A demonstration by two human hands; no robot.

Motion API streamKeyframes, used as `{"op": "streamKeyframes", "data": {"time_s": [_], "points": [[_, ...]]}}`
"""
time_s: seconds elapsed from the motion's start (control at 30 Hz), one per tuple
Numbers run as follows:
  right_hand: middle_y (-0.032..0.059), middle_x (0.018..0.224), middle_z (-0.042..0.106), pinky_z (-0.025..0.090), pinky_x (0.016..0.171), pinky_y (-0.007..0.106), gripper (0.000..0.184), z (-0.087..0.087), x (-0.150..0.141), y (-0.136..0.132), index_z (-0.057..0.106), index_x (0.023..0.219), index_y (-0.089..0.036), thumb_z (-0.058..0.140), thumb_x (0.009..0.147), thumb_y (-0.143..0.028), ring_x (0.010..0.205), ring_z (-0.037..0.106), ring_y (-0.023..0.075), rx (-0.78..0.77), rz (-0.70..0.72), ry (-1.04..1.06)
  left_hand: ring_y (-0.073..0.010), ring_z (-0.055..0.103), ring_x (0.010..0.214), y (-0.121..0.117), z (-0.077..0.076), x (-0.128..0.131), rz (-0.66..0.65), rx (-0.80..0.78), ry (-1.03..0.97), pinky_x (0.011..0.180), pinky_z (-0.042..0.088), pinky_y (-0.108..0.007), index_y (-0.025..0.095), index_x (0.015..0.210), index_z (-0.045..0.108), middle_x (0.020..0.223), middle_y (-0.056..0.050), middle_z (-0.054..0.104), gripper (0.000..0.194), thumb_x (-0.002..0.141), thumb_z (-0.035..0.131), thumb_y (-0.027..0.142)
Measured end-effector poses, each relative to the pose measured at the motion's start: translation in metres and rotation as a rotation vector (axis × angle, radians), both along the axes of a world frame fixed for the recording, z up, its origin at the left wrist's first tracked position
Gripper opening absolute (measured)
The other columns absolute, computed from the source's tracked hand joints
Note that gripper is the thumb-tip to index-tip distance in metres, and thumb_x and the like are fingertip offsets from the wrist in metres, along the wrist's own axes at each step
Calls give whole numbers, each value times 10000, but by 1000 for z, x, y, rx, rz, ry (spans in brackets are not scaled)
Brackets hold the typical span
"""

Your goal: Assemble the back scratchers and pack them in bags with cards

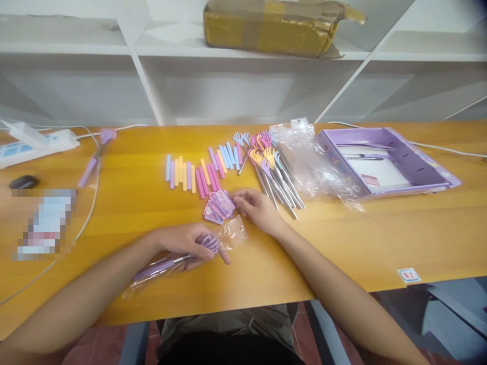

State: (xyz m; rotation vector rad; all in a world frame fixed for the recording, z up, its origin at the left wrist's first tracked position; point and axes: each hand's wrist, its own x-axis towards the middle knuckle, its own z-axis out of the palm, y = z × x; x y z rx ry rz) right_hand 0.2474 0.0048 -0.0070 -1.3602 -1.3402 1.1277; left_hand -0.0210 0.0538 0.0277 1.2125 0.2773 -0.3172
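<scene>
Our hands are apart from each other. Our left hand [186,241] is closed around a purple-handled back scratcher with a metal rod and a claw-shaped head [154,268], which lies inside a clear plastic sleeve [234,230]. Its long axis slants from our lower left, handle nearest our body, up to the claw end at our fingers, and the sleeve's loose end reaches past the claw to the right. Our right hand [258,208] has its fingertips at the right edge of a fanned pile of small pink-and-purple printed cards [218,205]; whether they pinch one, we cannot tell. That pile sits just beyond the sleeve's loose end, farther from our body, so our right hand is the nearer one to it. Outward come pastel tube-shaped grips [186,175], metal-rodded scratchers with coloured claws [279,187] and, well to the right, an open purple cardboard box [422,162].
</scene>
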Motion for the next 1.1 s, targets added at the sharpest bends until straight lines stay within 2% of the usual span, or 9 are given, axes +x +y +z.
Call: {"op": "streamKeyframes", "data": {"time_s": [0.13,0.27,0.37,0.5,0.63,0.7,0.8,0.93,1.1], "points": [[3,848,658,496,651,275,254,8,6,-7,661,1037,-216,713,973,-456,702,589,141,114,12,-113,-163,557,412,1,-2,0,47,-42,-47,419,429,-245,165,1386,754,537,-14,628,524,1001,717,519],[35,1039,705,561,745,307,463,23,2,-21,713,1160,-229,920,803,-439,829,645,170,134,400,-68,-143,534,389,0,-5,0,115,-67,-83,422,443,-231,149,1351,754,536,-4,625,504,997,718,506],[26,950,715,574,756,332,424,26,-13,-33,738,1127,-222,862,878,-542,816,653,184,41,528,139,-147,565,419,0,-7,0,124,-80,-94,446,459,-237,158,1219,776,563,-11,653,436,979,744,521],[-21,736,586,438,553,272,351,20,-20,-36,761,972,-216,713,1013,-561,564,478,114,-33,369,275,-201,689,597,3,-8,0,34,-76,-123,578,535,-288,158,1137,761,698,-75,741,458,952,765,577],[-32,733,525,351,478,245,312,21,-6,-26,705,947,-254,729,1004,-560,550,416,104,110,-170,349,-227,738,712,4,-9,2,44,-121,-145,641,552,-301,188,1156,703,793,-88,775,477,930,778,602],[-37,733,474,330,449,236,345,28,1,-21,642,931,-266,706,1006,-596,548,383,106,164,-301,396,-218,739,706,4,-11,3,68,-155,-143,644,556,-296,198,1177,669,835,-80,778,482,919,797,585],[-41,735,418,320,429,225,415,41,10,-18,582,889,-262,772,942,-627,549,353,101,195,-306,421,-192,719,662,3,-14,3,83,-187,-129,563,515,-259,187,1194,655,876,-75,758,510,909,806,582],[-31,795,442,360,464,208,382,48,19,-19,607,918,-270,819,922,-588,582,374,92,360,-525,507,-125,626,582,4,-18,1,99,-135,-103,468,428,-195,184,1177,650,800,-19,668,454,933,795,537],[3,874,595,514,650,297,355,30,5,-21,697,950,-267,872,874,-567,702,545,137,262,-223,413,-104,479,545,5,-18,-1,82,-101,-39,385,404,-165,200,1196,650,739,33,534,385,958,773,478]]}}
